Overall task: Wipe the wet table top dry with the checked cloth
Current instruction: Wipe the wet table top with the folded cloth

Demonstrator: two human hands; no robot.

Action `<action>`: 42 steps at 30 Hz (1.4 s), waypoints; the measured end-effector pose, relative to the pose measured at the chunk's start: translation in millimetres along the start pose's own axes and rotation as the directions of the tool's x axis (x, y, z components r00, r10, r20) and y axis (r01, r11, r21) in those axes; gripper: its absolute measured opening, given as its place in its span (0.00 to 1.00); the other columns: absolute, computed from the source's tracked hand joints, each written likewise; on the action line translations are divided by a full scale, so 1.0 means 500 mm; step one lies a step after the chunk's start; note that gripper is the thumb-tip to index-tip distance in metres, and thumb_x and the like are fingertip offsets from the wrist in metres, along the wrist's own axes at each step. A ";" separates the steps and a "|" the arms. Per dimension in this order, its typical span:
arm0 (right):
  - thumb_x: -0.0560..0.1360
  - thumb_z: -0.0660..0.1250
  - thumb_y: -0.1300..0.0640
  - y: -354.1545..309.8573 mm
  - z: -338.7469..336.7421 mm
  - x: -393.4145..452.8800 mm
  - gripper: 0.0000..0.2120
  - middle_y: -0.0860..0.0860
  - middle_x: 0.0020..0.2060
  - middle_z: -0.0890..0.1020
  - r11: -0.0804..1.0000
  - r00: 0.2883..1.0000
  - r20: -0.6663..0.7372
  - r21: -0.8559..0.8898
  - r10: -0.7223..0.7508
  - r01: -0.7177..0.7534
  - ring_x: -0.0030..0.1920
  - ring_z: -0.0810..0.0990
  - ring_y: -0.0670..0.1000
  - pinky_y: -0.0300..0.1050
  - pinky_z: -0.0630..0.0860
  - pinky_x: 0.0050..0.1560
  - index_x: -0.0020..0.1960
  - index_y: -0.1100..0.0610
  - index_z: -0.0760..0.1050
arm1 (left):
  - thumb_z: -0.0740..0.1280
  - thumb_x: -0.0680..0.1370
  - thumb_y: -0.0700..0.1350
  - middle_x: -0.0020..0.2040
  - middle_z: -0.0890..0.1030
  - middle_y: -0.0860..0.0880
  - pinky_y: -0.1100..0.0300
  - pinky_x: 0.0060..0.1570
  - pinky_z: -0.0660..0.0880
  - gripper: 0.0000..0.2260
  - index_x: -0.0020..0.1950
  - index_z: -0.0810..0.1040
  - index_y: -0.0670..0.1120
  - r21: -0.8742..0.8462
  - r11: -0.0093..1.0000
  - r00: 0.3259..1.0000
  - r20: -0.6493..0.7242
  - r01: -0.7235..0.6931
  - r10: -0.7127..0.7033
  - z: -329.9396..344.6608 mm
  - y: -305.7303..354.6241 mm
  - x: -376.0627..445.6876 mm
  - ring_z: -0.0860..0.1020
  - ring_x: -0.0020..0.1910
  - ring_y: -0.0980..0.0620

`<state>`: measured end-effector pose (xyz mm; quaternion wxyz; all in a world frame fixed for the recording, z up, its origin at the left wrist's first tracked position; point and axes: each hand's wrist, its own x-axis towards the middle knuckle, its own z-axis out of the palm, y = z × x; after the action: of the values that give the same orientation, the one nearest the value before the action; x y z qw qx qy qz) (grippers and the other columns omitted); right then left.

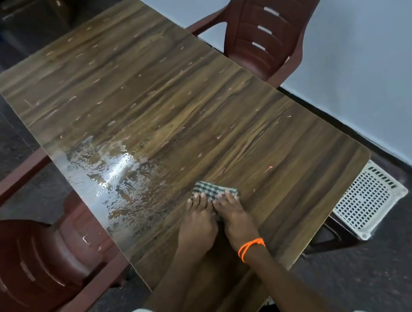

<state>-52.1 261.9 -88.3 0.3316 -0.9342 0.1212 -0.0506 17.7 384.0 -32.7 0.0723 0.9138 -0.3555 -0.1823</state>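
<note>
Both hands, left (199, 218) and right (232, 214), press flat, fingers straight, on the folded green-and-white checked cloth (213, 190) at lower centre, evidently to bear it against the brown wood-grain bench (190, 98) beside the glistening water patch (110, 177) centre left.

dark red slatted plastic armchair (277, 16) by pale wall | second dark red plastic armchair (27, 267) opposite | white perforated plastic stool (367, 199) on floor

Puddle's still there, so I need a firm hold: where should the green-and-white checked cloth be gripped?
Probably hold the green-and-white checked cloth from above at its near edge, where the left hand and right hand already press flat. It lies folded flat on the wood-grain table top, offering no raised edge to pinch.
</note>
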 end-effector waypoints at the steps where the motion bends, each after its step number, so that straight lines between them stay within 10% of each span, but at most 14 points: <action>1: 0.73 0.60 0.68 0.001 0.003 -0.020 0.22 0.54 0.67 0.73 1.000 1.000 -0.008 0.009 -0.011 0.011 0.73 0.61 0.54 0.56 0.59 0.71 0.66 0.59 0.73 | 0.48 0.75 0.46 0.72 0.72 0.39 0.47 0.75 0.58 0.28 0.71 0.73 0.39 -0.016 0.999 0.999 -0.026 -0.029 0.029 0.005 0.001 -0.013 0.66 0.74 0.41; 9: 0.71 0.59 0.70 0.076 -0.073 -0.125 0.26 0.51 0.69 0.70 0.999 0.991 -0.127 -0.008 0.035 -0.036 0.73 0.62 0.52 0.54 0.60 0.70 0.68 0.58 0.72 | 0.56 0.73 0.45 0.65 0.78 0.38 0.47 0.73 0.61 0.24 0.63 0.79 0.37 -0.105 0.971 0.977 -0.031 -0.214 0.212 0.058 0.090 -0.023 0.73 0.68 0.40; 15: 0.72 0.59 0.70 0.117 -0.123 -0.023 0.22 0.54 0.65 0.75 0.990 0.964 -0.223 0.047 0.142 -0.135 0.70 0.66 0.54 0.55 0.64 0.69 0.64 0.59 0.76 | 0.44 0.74 0.50 0.75 0.68 0.41 0.49 0.77 0.49 0.32 0.73 0.70 0.40 -0.069 0.992 0.995 0.004 -0.103 0.104 0.026 0.143 0.102 0.61 0.76 0.43; 27: 0.70 0.61 0.71 0.114 -0.090 -0.018 0.24 0.53 0.66 0.74 0.997 0.997 -0.016 0.016 -0.081 0.081 0.73 0.63 0.53 0.57 0.63 0.70 0.65 0.60 0.75 | 0.54 0.73 0.47 0.69 0.75 0.39 0.47 0.74 0.57 0.27 0.68 0.76 0.38 -0.124 0.991 0.997 -0.061 -0.053 0.046 0.034 0.097 0.042 0.69 0.72 0.41; 33: 0.73 0.53 0.64 0.197 -0.168 -0.036 0.23 0.51 0.67 0.73 0.998 0.995 -0.088 0.037 0.048 -0.045 0.72 0.64 0.50 0.52 0.62 0.71 0.65 0.58 0.75 | 0.51 0.74 0.50 0.77 0.63 0.40 0.53 0.77 0.43 0.32 0.76 0.65 0.39 -0.120 0.989 0.995 0.041 -0.087 0.093 0.043 0.201 0.091 0.56 0.78 0.43; 42: 0.74 0.62 0.68 0.248 -0.203 0.113 0.19 0.54 0.65 0.75 0.987 0.982 -0.125 0.082 0.145 -0.136 0.72 0.64 0.52 0.58 0.64 0.69 0.64 0.58 0.76 | 0.57 0.79 0.47 0.79 0.59 0.40 0.49 0.77 0.48 0.27 0.78 0.60 0.41 -0.010 1.000 0.995 0.093 0.029 -0.028 -0.030 0.263 0.270 0.55 0.78 0.41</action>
<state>-39.3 92.8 -87.2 0.3597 -0.9053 0.2064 -0.0923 33.4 196.1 -22.4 0.0584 0.9089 -0.3444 -0.2278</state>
